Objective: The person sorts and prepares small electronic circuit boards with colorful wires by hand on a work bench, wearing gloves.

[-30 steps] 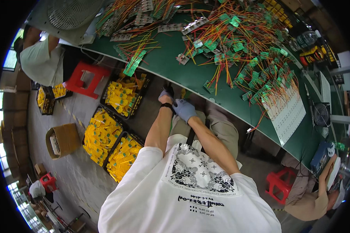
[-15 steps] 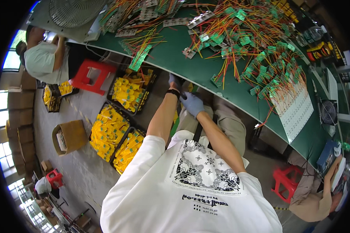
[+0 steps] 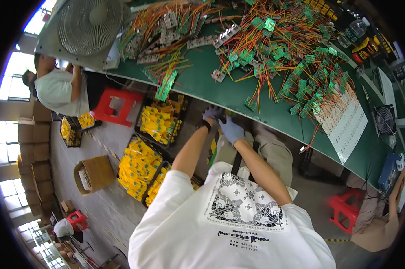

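Note:
Both hands wear thin blue-grey gloves and meet low at the near edge of the green table, above my lap. My left hand [image 3: 213, 112] has its fingers bent in, knuckles toward the table edge; a dark band circles the wrist. My right hand [image 3: 232, 131] lies just beside it, its closed fingers pointing at the left one. Anything between them is hidden or too small to make out. Above them, on the green table [image 3: 198, 87], a green circuit board with wires [image 3: 167, 85] sits at the edge.
A big pile of wired green boards [image 3: 274, 54] covers the table, beside a white perforated panel [image 3: 346, 130]. Black crates of yellow parts [image 3: 139, 168] stand on the floor at left, near a cardboard box [image 3: 94, 175] and red stool [image 3: 117, 107]. A fan [image 3: 91, 27] and co-workers sit around.
My hands have drawn slightly apart, the right sliding off the left wrist area toward its fingers. The whole view has shifted a little, moving the crates and stool rightward in the picture.

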Demonstrator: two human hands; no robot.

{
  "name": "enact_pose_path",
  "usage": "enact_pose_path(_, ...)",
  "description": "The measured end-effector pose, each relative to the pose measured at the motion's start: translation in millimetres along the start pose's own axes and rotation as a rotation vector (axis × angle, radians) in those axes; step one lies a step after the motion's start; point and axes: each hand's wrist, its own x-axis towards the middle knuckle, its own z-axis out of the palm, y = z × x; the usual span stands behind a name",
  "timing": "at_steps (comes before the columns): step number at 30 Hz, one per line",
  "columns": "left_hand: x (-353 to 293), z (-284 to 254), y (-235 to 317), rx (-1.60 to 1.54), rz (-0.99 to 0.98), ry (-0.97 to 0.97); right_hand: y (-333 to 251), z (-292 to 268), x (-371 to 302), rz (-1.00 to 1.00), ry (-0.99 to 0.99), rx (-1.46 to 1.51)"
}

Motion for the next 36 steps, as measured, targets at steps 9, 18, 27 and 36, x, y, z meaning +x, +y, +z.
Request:
enact_pose_path(9,-137,-3,-42,0.066,0.097,0.278,-69,11,-26,-0.453,-0.237,0.196)
enact_pose_path(18,-87,62,-74,0.324,-0.229,0.037,-61,3,-17,-0.485,-0.382,0.302)
enact_pose_path(27,-163,-44,25,-0.793,-0.539,0.828,-33,-25,-48,-0.387,-0.092,0.383)
enact_pose_path(36,-207,-304,73,-0.406,-0.129,1.418,11,-124,-139,-0.5,-0.375,0.522)
